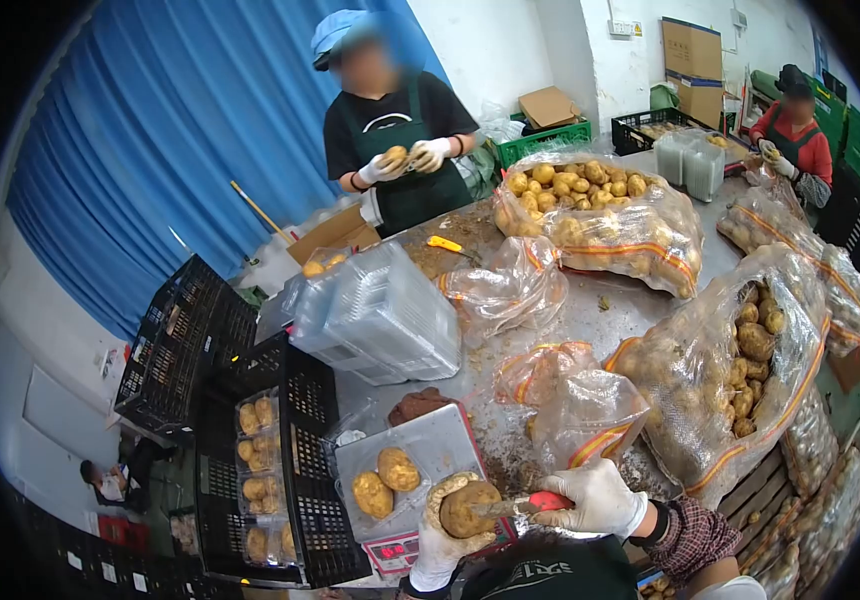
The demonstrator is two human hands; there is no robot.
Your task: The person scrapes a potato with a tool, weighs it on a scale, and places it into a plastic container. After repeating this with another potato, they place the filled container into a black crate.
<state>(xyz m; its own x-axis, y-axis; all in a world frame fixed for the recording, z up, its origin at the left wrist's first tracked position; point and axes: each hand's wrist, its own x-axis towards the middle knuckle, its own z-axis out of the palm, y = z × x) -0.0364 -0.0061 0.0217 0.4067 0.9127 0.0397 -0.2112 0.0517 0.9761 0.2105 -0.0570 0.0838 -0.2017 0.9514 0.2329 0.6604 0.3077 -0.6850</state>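
Note:
My left hand, in a dirt-stained white glove, is wrapped around a brown potato. In my right hand, also gloved in white, is a knife with a red handle; its blade lies against the potato's right side. Just behind my left hand is a kitchen scale with a lit red display. Two potatoes rest on its plate.
Left of the scale, a black crate holds clear boxes of potatoes. Stacked clear trays stand behind. Large plastic sacks of potatoes fill the right side. Across the table, one person holds potatoes; another works far right.

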